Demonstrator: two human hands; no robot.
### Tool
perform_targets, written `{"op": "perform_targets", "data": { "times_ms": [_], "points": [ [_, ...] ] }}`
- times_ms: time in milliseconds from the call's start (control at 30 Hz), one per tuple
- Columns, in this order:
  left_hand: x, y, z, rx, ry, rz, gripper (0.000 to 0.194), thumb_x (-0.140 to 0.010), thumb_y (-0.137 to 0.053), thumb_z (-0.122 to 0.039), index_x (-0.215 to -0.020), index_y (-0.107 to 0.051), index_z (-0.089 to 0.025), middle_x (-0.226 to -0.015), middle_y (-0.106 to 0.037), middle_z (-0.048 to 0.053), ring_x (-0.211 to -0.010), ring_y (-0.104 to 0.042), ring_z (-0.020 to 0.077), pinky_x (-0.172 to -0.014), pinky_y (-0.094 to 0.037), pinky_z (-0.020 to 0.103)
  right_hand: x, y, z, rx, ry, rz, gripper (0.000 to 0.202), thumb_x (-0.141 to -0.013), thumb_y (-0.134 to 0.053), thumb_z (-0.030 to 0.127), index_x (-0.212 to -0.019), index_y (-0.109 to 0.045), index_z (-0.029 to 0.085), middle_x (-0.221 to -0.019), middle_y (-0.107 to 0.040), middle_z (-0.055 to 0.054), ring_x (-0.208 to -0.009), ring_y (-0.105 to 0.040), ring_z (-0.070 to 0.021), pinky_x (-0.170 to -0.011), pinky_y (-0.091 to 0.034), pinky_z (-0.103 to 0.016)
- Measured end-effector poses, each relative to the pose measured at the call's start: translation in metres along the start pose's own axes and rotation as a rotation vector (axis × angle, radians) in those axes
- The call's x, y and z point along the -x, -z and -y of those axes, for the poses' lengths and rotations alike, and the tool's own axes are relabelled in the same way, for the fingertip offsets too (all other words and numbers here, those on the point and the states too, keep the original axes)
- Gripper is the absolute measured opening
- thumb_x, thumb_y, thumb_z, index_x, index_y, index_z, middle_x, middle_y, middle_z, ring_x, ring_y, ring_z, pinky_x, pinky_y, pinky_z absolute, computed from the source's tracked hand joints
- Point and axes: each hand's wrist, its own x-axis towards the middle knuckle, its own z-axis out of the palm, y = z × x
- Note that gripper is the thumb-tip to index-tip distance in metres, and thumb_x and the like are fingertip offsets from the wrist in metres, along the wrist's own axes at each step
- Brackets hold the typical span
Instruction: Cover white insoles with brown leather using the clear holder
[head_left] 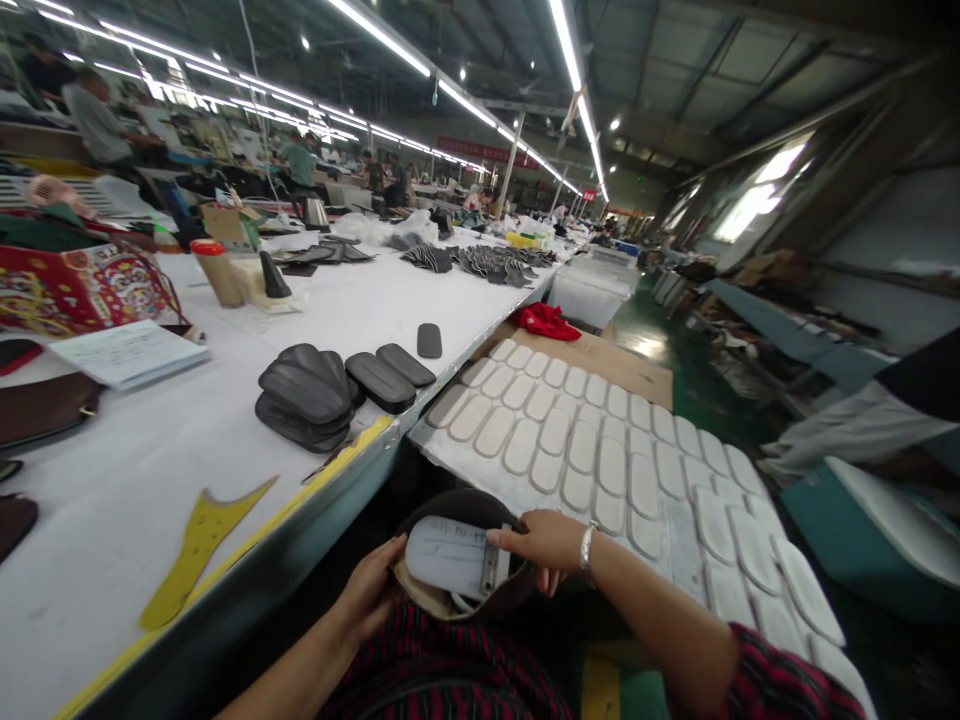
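In my lap is a dark brown, hollow leather-like piece (442,502) with a tan inside. A white rounded template (442,550) with handwritten marks lies within its opening, and a metal strip crosses the template's right end. My left hand (367,590) grips the left rim of the brown piece, fingertips at the template's edge. On the other side, my right hand (551,540) has its thumb on the template's right end, while its fingers curl around the outside of the brown piece. A stack of black rounded pads (306,395) lies on the white table ahead.
Rows of pale oval pieces (585,445) cover a board on my right. A yellow template (199,550) lies near the edge of the white table (247,540). Further back are a tumbler (216,275), a red cloth (546,322) and several people at work. A teal bin (862,530) stands at right.
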Motion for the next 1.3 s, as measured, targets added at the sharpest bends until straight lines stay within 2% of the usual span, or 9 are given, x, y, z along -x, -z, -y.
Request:
{"op": "perform_targets", "data": {
  "times_ms": [100, 233, 433, 567, 667, 733, 967, 1133, 1300],
  "points": [
    [0.006, -0.003, -0.004, -0.045, -0.042, 0.064, 0.015, -0.076, -0.059, -0.024, -0.086, -0.058, -0.013, -0.069, -0.064, 0.004, -0.063, -0.062, 0.0183, -0.058, -0.05, 0.029, -0.008, 0.0, 0.009, 0.036, 0.006, -0.054, 0.037, -0.072, -0.052, 0.048, -0.065, -0.057, 0.012, -0.048, -0.06, -0.007, -0.048, -0.062, -0.0192, -0.045, -0.045, -0.025],
    [0.013, -0.01, -0.016, -0.287, -0.17, 0.145, 0.018, -0.074, -0.061, -0.027, -0.088, -0.061, -0.016, -0.077, -0.066, 0.005, -0.074, -0.062, 0.0201, -0.068, -0.048, 0.03, -0.008, -0.005, -0.017, -0.018, -0.017, -0.112, 0.019, -0.072, -0.053, 0.028, -0.084, -0.057, 0.013, -0.05, -0.06, -0.004, -0.051, -0.063, -0.0187, -0.046, -0.045, -0.023],
    [0.009, -0.01, -0.044, -0.943, -0.475, 0.085, 0.048, -0.058, -0.071, -0.023, -0.105, -0.061, -0.017, -0.109, -0.061, 0.011, -0.106, -0.052, 0.0293, -0.093, -0.034, 0.032, -0.003, -0.046, -0.077, -0.137, -0.142, -0.178, 0.038, -0.084, -0.033, 0.042, -0.101, -0.054, 0.016, -0.076, -0.065, -0.01, -0.063, -0.065, -0.0205, -0.051, -0.047, -0.029],
    [-0.006, -0.026, -0.059, -1.554, -0.618, 0.212, 0.05, -0.069, -0.06, -0.026, -0.118, -0.051, -0.02, -0.124, -0.052, 0.007, -0.113, -0.046, 0.025, -0.098, -0.03, 0.033, -0.007, -0.06, -0.057, 0.268, 0.155, -0.589, 0.07, -0.067, -0.062, 0.043, -0.128, -0.036, 0.02, -0.113, -0.054, -0.012, -0.093, -0.058, -0.0247, -0.076, -0.044, -0.033],
    [-0.02, -0.046, -0.066, -1.899, -0.617, 0.383, 0.03, -0.08, -0.043, -0.024, -0.105, -0.059, -0.022, -0.113, -0.059, 0.005, -0.106, -0.051, 0.0215, -0.093, -0.034, 0.032, -0.016, -0.054, -0.038, 0.532, 0.301, -0.564, 0.039, -0.078, -0.055, 0.032, -0.115, -0.05, 0.022, -0.105, -0.058, -0.008, -0.091, -0.057, -0.022, -0.074, -0.042, -0.029],
    [-0.029, -0.056, -0.068, -1.947, -0.592, 0.402, 0.028, -0.082, -0.038, -0.024, -0.093, -0.063, -0.021, -0.101, -0.064, 0.005, -0.097, -0.056, 0.0212, -0.087, -0.038, 0.031, -0.026, -0.046, -0.035, 0.594, 0.279, -0.506, 0.021, -0.086, -0.042, 0.027, -0.096, -0.059, 0.019, -0.093, -0.062, -0.007, -0.085, -0.059, -0.0205, -0.069, -0.042, -0.028],
    [-0.044, -0.064, -0.073, -1.947, -0.507, 0.478, 0.033, -0.083, -0.037, -0.034, -0.073, -0.064, -0.018, -0.074, -0.066, 0.003, -0.074, -0.058, 0.0175, -0.068, -0.04, 0.023, -0.06, -0.024, -0.049, 0.533, 0.273, -0.419, 0.035, -0.091, -0.031, 0.033, -0.086, -0.061, 0.016, -0.084, -0.067, -0.008, -0.082, -0.062, -0.0194, -0.068, -0.04, -0.026],
    [-0.031, -0.055, -0.082, -1.873, -0.45, 0.547, 0.032, -0.078, -0.046, -0.042, -0.094, -0.063, -0.02, -0.089, -0.066, 0.0, -0.078, -0.058, 0.0149, -0.067, -0.04, 0.019, -0.042, -0.021, -0.055, 0.472, 0.287, -0.394, 0.039, -0.088, -0.033, 0.045, -0.09, -0.062, 0.018, -0.088, -0.067, -0.007, -0.085, -0.061, -0.0195, -0.069, -0.041, -0.026],
    [-0.007, -0.027, -0.082, -2.056, -0.42, 0.26, 0.043, -0.079, -0.039, -0.051, -0.08, -0.064, -0.015, -0.083, -0.065, 0.007, -0.075, -0.058, 0.0202, -0.066, -0.04, 0.025, -0.006, -0.05, -0.073, 0.418, 0.049, -0.433, 0.045, -0.087, -0.033, 0.045, -0.086, -0.062, 0.01, -0.083, -0.066, -0.016, -0.083, -0.062, -0.029, -0.069, -0.043, -0.036]
  ]
}}
